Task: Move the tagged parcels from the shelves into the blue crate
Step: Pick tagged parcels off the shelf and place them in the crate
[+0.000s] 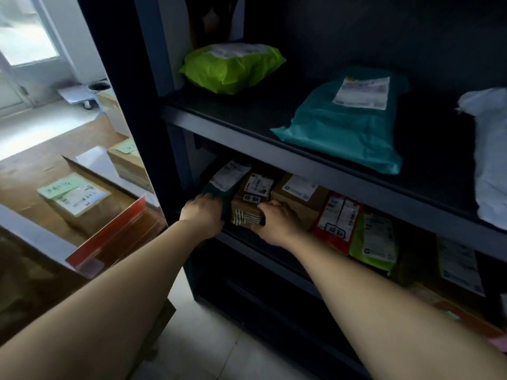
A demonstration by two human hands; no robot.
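Parcel in hand: small brown cardboard box with striped tape (pixel 247 215), black-on-white tag on top. Sits at front edge of dark lower shelf (pixel 236 238), wedged between dark green plastic mailer bag (pixel 214 190) on left and larger tan carton (pixel 310 212) on right. Grips box's right end with right hand (pixel 277 219), thumb over top, fingers under. Curls left hand (pixel 203 212) at box's left side, against mailer; cannot tell whether holding box or bag. Lies straight ahead of both hands, long axis seemingly running back into shelf; calls for straight pull toward body. Neither hand clearly nearer. No blue crate in view. Further right, red flat packet (pixel 336 218) with same tag.
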